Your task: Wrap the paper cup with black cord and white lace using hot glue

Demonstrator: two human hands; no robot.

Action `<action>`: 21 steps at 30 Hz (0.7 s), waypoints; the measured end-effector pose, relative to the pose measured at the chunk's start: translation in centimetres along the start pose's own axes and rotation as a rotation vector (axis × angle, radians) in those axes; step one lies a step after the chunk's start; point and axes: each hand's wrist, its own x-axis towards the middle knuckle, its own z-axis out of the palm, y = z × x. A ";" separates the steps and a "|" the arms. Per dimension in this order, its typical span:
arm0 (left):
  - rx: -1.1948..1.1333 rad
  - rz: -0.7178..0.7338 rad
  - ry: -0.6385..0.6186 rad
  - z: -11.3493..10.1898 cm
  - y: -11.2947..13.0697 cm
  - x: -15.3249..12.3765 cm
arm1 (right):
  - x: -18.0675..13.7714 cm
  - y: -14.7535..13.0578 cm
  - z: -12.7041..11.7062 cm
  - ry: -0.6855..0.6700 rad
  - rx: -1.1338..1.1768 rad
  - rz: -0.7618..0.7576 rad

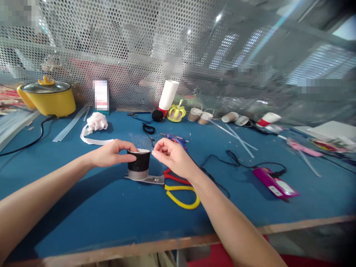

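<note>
A small cup [138, 163] with a black band round its upper part and a greyish lower part stands upright in front of me. My left hand [118, 152] grips its rim from the left, thumb on the outer wall and fingertips over the edge. Just right of the rim, my right hand [171, 154] is closed in a pinch; whatever it holds, if anything, is too small to make out. Scissors [182, 196] with red and yellow handles lie at the cup's base, blades pointing left. Behind my right hand is a blue glue gun [178, 139], partly hidden.
A yellow electric pot [52, 102], a phone [101, 94] and crumpled white ribbon [96, 121] are at left. Stacked paper cups [170, 92], a yellow crown-like piece [176, 112] and small baskets [205, 116] line the back. A purple power strip [274, 183] and cables lie right.
</note>
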 end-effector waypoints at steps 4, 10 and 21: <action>-0.041 0.000 -0.007 0.0 0.1 0.0 | 0.0 0.1 -0.1 -0.020 0.000 0.012; -0.082 -0.004 -0.009 0.0 0.1 -0.1 | -0.3 -0.1 -0.1 -0.069 0.001 -0.003; -0.120 0.001 -0.036 -0.1 0.4 -0.2 | -0.6 -0.5 -0.2 -0.068 -0.021 0.043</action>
